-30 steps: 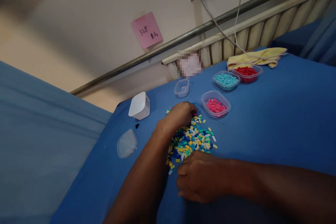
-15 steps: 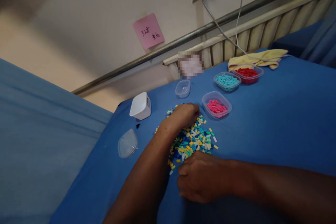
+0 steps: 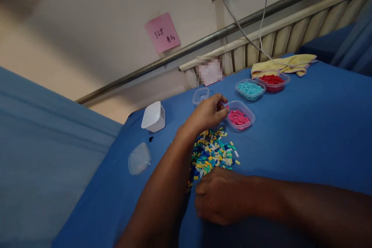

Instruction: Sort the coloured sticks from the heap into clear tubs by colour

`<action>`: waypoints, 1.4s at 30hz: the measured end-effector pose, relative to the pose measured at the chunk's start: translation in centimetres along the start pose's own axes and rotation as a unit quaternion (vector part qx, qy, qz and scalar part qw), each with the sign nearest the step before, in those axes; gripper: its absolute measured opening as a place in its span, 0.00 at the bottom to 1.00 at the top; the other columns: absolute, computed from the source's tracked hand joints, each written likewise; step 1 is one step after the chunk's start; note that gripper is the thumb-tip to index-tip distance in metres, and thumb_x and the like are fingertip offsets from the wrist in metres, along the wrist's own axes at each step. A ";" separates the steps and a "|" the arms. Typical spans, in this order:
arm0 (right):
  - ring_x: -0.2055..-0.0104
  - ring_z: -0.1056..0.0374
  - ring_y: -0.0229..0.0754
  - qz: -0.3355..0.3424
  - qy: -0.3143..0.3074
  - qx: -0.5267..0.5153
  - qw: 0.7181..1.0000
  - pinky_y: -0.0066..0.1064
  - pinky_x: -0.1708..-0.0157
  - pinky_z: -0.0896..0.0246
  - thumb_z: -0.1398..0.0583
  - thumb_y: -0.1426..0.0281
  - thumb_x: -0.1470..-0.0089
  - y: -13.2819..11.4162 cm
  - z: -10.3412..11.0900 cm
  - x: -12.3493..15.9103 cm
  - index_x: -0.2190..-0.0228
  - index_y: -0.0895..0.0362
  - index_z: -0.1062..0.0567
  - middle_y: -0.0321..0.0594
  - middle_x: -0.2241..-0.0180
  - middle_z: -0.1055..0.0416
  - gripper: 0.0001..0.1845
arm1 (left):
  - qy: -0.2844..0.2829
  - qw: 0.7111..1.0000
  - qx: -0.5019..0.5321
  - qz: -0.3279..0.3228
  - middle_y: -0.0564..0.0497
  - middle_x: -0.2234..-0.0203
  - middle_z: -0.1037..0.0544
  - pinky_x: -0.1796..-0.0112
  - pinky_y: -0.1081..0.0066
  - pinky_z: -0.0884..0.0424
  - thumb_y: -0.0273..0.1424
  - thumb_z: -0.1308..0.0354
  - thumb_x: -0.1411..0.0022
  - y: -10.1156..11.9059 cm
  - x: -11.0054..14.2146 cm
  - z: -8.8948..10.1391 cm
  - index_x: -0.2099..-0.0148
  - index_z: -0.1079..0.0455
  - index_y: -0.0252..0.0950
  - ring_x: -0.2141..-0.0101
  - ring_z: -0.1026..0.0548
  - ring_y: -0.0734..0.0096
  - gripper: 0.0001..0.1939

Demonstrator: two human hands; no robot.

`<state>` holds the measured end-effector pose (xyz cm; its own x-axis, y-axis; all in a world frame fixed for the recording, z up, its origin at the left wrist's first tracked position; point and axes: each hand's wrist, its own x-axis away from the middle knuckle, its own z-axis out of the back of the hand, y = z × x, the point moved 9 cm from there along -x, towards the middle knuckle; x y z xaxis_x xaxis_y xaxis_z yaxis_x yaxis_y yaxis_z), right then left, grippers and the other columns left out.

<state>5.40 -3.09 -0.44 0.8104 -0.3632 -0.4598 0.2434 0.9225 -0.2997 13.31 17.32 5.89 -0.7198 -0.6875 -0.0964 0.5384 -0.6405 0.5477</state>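
My left hand [image 3: 207, 114] is at the near left rim of a clear tub [image 3: 252, 119] of pink blocks. Its thumb and fingers are pinched on a small pink block [image 3: 227, 107]. Below it, a loose pile of small rectangular blocks [image 3: 213, 153] in yellow, white, green and blue is spread on the blue cloth, partly covered by my left forearm. My right hand [image 3: 217, 195] rests at the near edge of the pile with its fingers curled under; what they hold, if anything, is hidden.
Behind stand tubs of light blue blocks [image 3: 250, 88] and red blocks [image 3: 272, 81], beside a yellow cloth [image 3: 285, 65]. A clear tub [image 3: 200, 95], white box [image 3: 154, 117], stacked clear lids [image 3: 139, 159] and small black item [image 3: 150, 139] lie left. A cable [image 3: 244, 35] hangs behind.
My left hand has lifted from the pile and moved up to the pink tub, with a pink block now showing at its fingertips. My right hand has stayed in place.
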 end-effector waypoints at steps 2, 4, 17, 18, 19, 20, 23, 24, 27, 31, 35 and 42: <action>0.72 0.33 0.40 -0.003 -0.004 0.001 1.000 0.35 0.74 0.47 0.39 0.65 0.33 0.0 -0.1 0.0 0.70 0.53 0.22 0.33 0.71 0.23 0.12 | 0.027 0.999 0.018 -0.008 0.47 0.58 0.17 0.60 0.68 0.26 0.33 0.37 0.30 -0.3 -0.5 0.6 0.39 0.27 0.34 0.62 0.20 0.66 0.19; 0.72 0.33 0.40 -0.008 -0.004 0.000 1.000 0.35 0.73 0.45 0.40 0.64 0.32 0.1 -0.1 0.1 0.69 0.53 0.21 0.33 0.71 0.23 0.13 | 0.051 0.999 -0.009 -0.004 0.44 0.52 0.17 0.53 0.65 0.24 0.33 0.40 0.26 -1.4 -0.2 1.5 0.39 0.26 0.34 0.55 0.19 0.63 0.17; 0.70 0.30 0.40 0.004 -0.002 0.001 1.000 0.35 0.72 0.41 0.41 0.61 0.30 -0.1 0.1 0.2 0.66 0.53 0.20 0.33 0.70 0.22 0.15 | 0.012 0.955 -0.288 0.071 0.42 0.49 0.17 0.46 0.63 0.26 0.28 0.45 0.25 -6.5 3.5 -0.3 0.44 0.19 0.37 0.47 0.21 0.56 0.15; 0.70 0.30 0.40 0.002 -0.003 0.001 1.000 0.36 0.72 0.42 0.41 0.61 0.29 -0.1 0.2 0.2 0.67 0.53 0.21 0.33 0.70 0.22 0.15 | 0.003 0.953 -0.295 0.076 0.42 0.48 0.17 0.47 0.63 0.26 0.29 0.44 0.25 -6.4 3.2 -0.4 0.44 0.19 0.38 0.47 0.21 0.55 0.15; 0.70 0.30 0.40 0.001 -0.004 0.001 1.000 0.36 0.72 0.42 0.41 0.61 0.29 -0.1 0.2 0.1 0.67 0.53 0.21 0.33 0.70 0.22 0.15 | -0.013 0.950 -0.302 0.076 0.42 0.49 0.17 0.47 0.63 0.26 0.30 0.43 0.26 -6.2 2.9 -0.6 0.44 0.19 0.38 0.47 0.21 0.54 0.14; 0.70 0.30 0.40 -0.001 -0.006 0.002 1.000 0.36 0.73 0.43 0.41 0.61 0.29 -0.1 0.3 0.1 0.67 0.53 0.21 0.33 0.70 0.22 0.15 | -0.032 0.947 -0.310 0.074 0.42 0.49 0.17 0.48 0.63 0.26 0.30 0.42 0.27 -6.2 2.7 -1.0 0.46 0.18 0.37 0.48 0.21 0.54 0.14; 0.70 0.30 0.41 -0.003 -0.006 0.006 1.000 0.37 0.74 0.43 0.41 0.60 0.29 -0.1 0.2 0.1 0.68 0.53 0.21 0.33 0.70 0.22 0.16 | -0.068 0.945 -0.315 0.059 0.41 0.52 0.16 0.48 0.64 0.27 0.29 0.42 0.29 -6.1 2.5 -1.9 0.50 0.17 0.36 0.50 0.20 0.53 0.13; 0.70 0.29 0.41 -0.004 -0.003 0.006 1.000 0.37 0.74 0.43 0.41 0.60 0.29 -0.1 0.2 0.1 0.68 0.53 0.21 0.33 0.70 0.22 0.16 | -0.069 0.948 -0.306 0.056 0.42 0.52 0.16 0.48 0.65 0.27 0.27 0.43 0.30 -6.1 2.6 -2.0 0.50 0.17 0.36 0.50 0.20 0.54 0.13; 0.70 0.29 0.41 0.001 0.007 0.003 1.000 0.36 0.73 0.41 0.40 0.60 0.30 -0.1 0.2 0.1 0.67 0.53 0.21 0.33 0.70 0.22 0.15 | -0.069 0.958 -0.271 0.064 0.45 0.52 0.16 0.52 0.67 0.26 0.24 0.43 0.34 -6.4 2.9 -2.1 0.48 0.18 0.38 0.52 0.19 0.57 0.17; 0.71 0.30 0.40 0.007 0.015 0.008 1.000 0.36 0.73 0.41 0.39 0.60 0.31 -0.1 0.2 0.2 0.68 0.53 0.21 0.33 0.71 0.23 0.15 | -0.064 0.960 -0.267 0.058 0.45 0.52 0.16 0.54 0.66 0.27 0.24 0.42 0.38 -6.2 3.1 -1.9 0.47 0.19 0.38 0.54 0.20 0.57 0.18; 0.71 0.30 0.41 0.003 0.018 0.008 1.000 0.35 0.74 0.43 0.39 0.60 0.31 0.0 0.3 0.2 0.67 0.53 0.21 0.33 0.71 0.23 0.14 | -0.072 0.956 -0.282 0.037 0.44 0.54 0.16 0.53 0.64 0.27 0.26 0.42 0.36 -5.6 2.9 -1.9 0.52 0.19 0.38 0.53 0.20 0.55 0.13; 0.70 0.29 0.40 -0.007 -0.001 -0.008 1.000 0.35 0.73 0.40 0.40 0.60 0.31 0.1 0.1 0.2 0.67 0.53 0.20 0.33 0.70 0.22 0.15 | -0.092 0.953 -0.286 0.040 0.43 0.56 0.16 0.55 0.61 0.27 0.28 0.40 0.36 -5.8 2.7 -2.0 0.53 0.18 0.39 0.55 0.19 0.52 0.12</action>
<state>5.57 -3.03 -0.50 0.8081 -0.3765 -0.4530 0.2465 0.9147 -0.3203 9.14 18.45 0.78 -0.7028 -0.7040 0.1022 0.7077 -0.7065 0.0000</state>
